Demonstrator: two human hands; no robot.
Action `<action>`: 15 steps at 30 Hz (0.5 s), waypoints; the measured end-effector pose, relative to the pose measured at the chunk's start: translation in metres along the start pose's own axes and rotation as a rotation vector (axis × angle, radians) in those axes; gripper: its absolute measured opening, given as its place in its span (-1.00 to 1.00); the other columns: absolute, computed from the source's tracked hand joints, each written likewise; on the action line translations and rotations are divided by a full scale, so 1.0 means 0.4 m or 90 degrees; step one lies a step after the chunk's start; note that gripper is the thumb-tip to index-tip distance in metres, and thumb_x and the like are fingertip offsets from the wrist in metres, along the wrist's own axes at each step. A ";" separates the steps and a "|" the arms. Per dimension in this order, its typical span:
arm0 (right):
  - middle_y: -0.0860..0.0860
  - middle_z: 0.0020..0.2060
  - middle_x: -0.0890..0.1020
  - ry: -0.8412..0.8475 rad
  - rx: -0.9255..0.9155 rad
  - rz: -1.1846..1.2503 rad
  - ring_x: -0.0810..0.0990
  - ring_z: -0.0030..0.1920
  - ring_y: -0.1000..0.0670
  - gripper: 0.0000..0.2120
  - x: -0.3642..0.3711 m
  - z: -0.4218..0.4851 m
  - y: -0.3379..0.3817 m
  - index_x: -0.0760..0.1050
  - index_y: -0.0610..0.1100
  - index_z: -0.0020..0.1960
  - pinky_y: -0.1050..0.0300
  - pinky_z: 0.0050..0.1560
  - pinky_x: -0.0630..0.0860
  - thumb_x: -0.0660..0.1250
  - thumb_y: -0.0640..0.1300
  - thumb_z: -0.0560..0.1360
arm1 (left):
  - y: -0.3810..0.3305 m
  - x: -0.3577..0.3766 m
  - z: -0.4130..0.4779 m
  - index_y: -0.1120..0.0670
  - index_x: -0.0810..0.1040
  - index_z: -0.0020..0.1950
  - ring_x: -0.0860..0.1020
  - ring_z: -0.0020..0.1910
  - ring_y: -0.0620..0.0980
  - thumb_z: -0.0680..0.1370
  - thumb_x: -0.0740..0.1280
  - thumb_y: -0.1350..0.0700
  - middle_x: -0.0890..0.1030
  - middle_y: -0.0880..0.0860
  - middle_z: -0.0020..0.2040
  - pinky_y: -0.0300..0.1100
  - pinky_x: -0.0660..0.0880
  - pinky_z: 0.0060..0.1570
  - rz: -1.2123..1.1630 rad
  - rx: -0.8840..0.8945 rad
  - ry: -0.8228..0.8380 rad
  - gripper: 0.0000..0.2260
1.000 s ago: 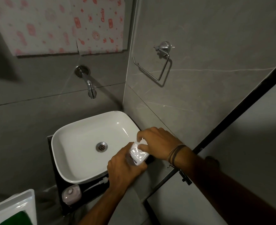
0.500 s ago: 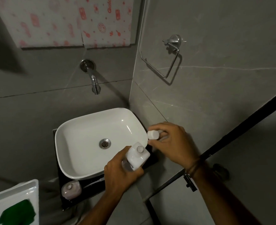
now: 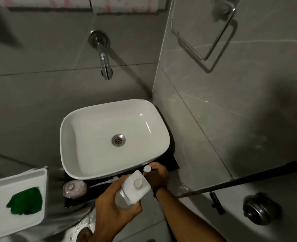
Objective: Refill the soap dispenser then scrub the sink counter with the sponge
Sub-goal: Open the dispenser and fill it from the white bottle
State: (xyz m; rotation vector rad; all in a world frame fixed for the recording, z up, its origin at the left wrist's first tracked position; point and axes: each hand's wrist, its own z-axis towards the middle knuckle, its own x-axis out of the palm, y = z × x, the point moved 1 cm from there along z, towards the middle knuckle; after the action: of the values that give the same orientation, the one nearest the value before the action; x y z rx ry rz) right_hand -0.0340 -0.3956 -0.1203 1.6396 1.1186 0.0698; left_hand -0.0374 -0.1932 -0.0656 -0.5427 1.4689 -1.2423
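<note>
L hand (image 3: 116, 208) wrapped tight on refill bottle (image 3: 135, 188), neck open | R hand (image 3: 157, 177) pinching cap (image 3: 147, 168) at counter (image 3: 172, 163) edge | dispenser (image 3: 74, 188) front-left of sink (image 3: 91, 168), pump out | we'd park cap flat, keep bottle upright, pour slow | count: 1 bottle, 1 cap, 1 dispenser, 1 green sponge (image 3: 24, 203) in tray (image 3: 41, 173)

The room is dim and grey, with soft overall blur and wide-angle bending toward the edges. Small glare streaks shine on the white basin (image 3: 114, 137), while the tap (image 3: 104, 56) and towel ring (image 3: 203, 37) cast dark shadows on the walls.
</note>
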 end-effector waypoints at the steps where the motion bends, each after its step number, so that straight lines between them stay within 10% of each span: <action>1: -0.02 -0.30 0.69 -0.003 0.006 0.009 0.67 -0.18 -0.08 -0.84 0.018 0.006 -0.011 0.67 -0.20 -0.23 0.25 -0.27 0.50 0.53 -0.38 0.24 | 0.005 0.007 -0.002 -0.12 0.64 0.33 0.71 0.06 -0.18 0.15 0.66 0.06 0.72 -0.17 0.12 -0.35 0.57 0.01 -0.003 -0.003 -0.001 -0.27; 9: 0.06 -0.26 0.61 0.017 -0.032 0.018 0.61 -0.20 -0.04 -0.58 0.023 -0.013 -0.018 0.55 -0.17 0.02 0.41 -0.29 0.46 0.51 -0.23 0.17 | -0.016 0.013 -0.005 -0.12 0.64 0.31 0.70 0.07 -0.16 0.16 0.64 0.13 0.71 -0.18 0.13 -0.38 0.54 0.02 -0.025 -0.016 -0.022 -0.29; 11: 0.00 -0.14 0.60 0.044 -0.021 0.069 0.60 -0.09 -0.09 -0.54 -0.012 -0.048 -0.017 0.51 -0.09 0.05 0.19 -0.12 0.56 0.47 -0.07 0.17 | -0.025 -0.002 0.000 -0.18 0.62 0.32 0.70 0.08 -0.16 0.16 0.64 0.12 0.71 -0.20 0.14 -0.35 0.56 0.02 -0.023 -0.013 -0.027 -0.27; 13: -0.02 0.03 0.62 0.078 -0.057 0.089 0.59 0.10 -0.10 -0.59 -0.046 -0.095 -0.030 0.50 0.05 0.12 0.16 -0.01 0.58 0.46 -0.25 0.34 | -0.039 -0.027 0.009 -0.23 0.60 0.32 0.70 0.05 -0.16 0.15 0.63 0.09 0.72 -0.21 0.11 -0.29 0.60 0.00 -0.019 -0.002 -0.040 -0.26; 15: 0.15 0.27 0.55 0.160 -0.135 -0.024 0.52 0.30 0.05 -0.24 -0.082 -0.152 -0.038 0.37 0.25 0.31 0.20 0.16 0.55 0.46 -0.41 0.33 | -0.051 -0.052 0.019 -0.27 0.59 0.30 0.71 0.00 -0.13 0.16 0.62 0.08 0.72 -0.21 0.07 -0.21 0.63 -0.05 -0.011 0.005 -0.052 -0.28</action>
State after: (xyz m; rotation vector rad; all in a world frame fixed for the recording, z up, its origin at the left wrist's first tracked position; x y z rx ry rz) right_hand -0.0956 -0.3744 -0.0921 1.4469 1.2849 0.3665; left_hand -0.0298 -0.1857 -0.0372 -0.5956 1.3921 -1.2255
